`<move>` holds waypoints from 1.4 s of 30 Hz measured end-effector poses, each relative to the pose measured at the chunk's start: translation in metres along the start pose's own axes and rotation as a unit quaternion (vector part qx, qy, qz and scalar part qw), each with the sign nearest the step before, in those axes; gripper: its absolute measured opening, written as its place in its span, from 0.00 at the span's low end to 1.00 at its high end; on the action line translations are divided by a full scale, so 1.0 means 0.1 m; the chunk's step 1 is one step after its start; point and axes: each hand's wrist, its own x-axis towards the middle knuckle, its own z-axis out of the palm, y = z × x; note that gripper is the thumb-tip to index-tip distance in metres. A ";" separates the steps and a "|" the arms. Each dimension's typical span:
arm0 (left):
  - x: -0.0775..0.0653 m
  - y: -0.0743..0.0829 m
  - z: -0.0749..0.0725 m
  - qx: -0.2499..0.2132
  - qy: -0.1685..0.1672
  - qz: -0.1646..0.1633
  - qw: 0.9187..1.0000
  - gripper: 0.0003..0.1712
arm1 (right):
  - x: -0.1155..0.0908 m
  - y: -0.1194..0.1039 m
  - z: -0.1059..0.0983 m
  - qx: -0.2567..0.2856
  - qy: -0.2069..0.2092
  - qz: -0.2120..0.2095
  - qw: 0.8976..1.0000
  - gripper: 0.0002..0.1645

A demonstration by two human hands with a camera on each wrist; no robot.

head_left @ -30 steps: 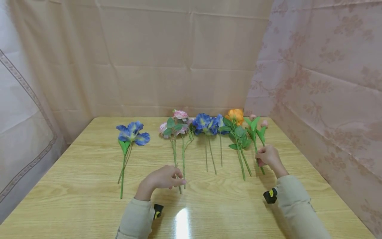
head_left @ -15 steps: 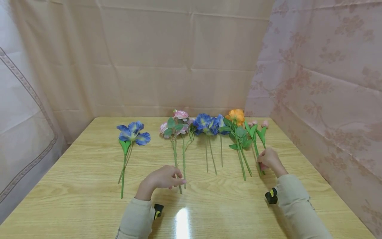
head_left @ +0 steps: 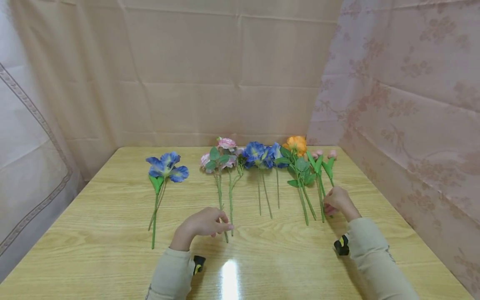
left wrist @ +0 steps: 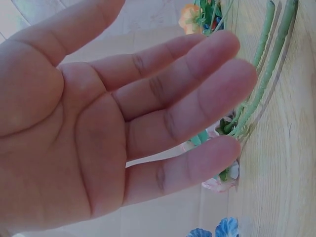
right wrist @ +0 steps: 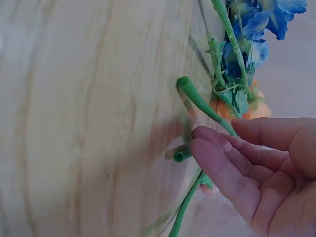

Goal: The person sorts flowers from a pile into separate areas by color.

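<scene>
In the head view my right hand (head_left: 337, 202) is low over the table at the right, beside pink tulips (head_left: 318, 164) with green leaves and stems. The right wrist view shows its fingers loosely bent, thumb apart from the fingertips. A green stem (right wrist: 200, 103) passes behind the thumb there, and another stem's cut end (right wrist: 181, 155) shows by the fingertips. My left hand (head_left: 208, 223) hovers near the lower stems of pink roses (head_left: 226, 143). Its palm and fingers are spread and hold nothing in the left wrist view, where two thorny stems (left wrist: 274, 64) run past the fingertips.
Blue flowers (head_left: 256, 154) lie mid-table with thin stems toward me. Right of them is an orange flower (head_left: 296, 146) with broad leaves. At the left a blue flower (head_left: 166, 166) overlaps a green-leaved stem (head_left: 154, 221). Curtains (head_left: 180, 75) stand behind the wooden table (head_left: 93, 233).
A tulip stem by my right hand first tilts, then shifts left and now lies apart from the fingers. The right hand has moved slightly; the left hand has stayed in place.
</scene>
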 end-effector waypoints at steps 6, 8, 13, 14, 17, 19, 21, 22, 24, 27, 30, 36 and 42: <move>0.02 -0.03 0.00 0.000 0.009 -0.013 1.000 0.12 | -0.04 -0.07 0.00 -0.017 0.006 -0.009 1.000 0.11; 0.01 -0.03 -0.01 0.002 0.014 -0.019 1.000 0.12 | -0.06 -0.11 0.00 -0.026 0.008 -0.017 0.999 0.13; -0.01 -0.03 -0.05 -0.002 0.049 -0.043 0.998 0.12 | -0.14 -0.23 0.04 -0.025 -0.002 -0.026 0.999 0.15; -0.01 -0.05 -0.06 -0.003 0.060 -0.050 0.997 0.12 | -0.15 -0.25 0.06 -0.025 -0.004 -0.030 0.999 0.15; -0.02 -0.09 -0.12 -0.004 0.093 -0.074 0.993 0.12 | -0.20 -0.30 0.09 -0.026 -0.008 -0.044 0.999 0.17; -0.04 -0.12 -0.18 0.001 0.116 -0.088 0.989 0.13 | -0.24 -0.34 0.12 -0.026 -0.008 -0.058 0.998 0.17; -0.05 -0.16 -0.25 0.008 0.138 -0.103 0.985 0.14 | -0.29 -0.38 0.15 -0.023 -0.006 -0.071 0.997 0.17; -0.06 -0.18 -0.29 0.015 0.148 -0.109 0.983 0.15 | -0.31 -0.40 0.16 -0.017 -0.005 -0.076 0.997 0.16; -0.08 -0.24 -0.37 0.040 0.171 -0.121 0.977 0.14 | -0.35 -0.45 0.19 -0.010 -0.007 -0.089 0.996 0.16; -0.12 -0.36 -0.48 0.076 0.202 -0.145 0.966 0.14 | -0.39 -0.49 0.22 -0.007 -0.010 -0.108 0.994 0.15; -0.16 -0.48 -0.59 0.102 0.221 -0.177 0.954 0.14 | -0.42 -0.52 0.24 -0.011 -0.016 -0.123 0.992 0.14; -0.30 -0.78 -0.75 0.092 0.247 -0.256 0.930 0.11 | -0.45 -0.56 0.27 -0.008 -0.030 -0.124 0.992 0.15; -0.41 -0.99 -0.76 0.061 0.235 -0.326 0.914 0.13 | -0.44 -0.54 0.31 -0.013 -0.039 -0.119 0.992 0.15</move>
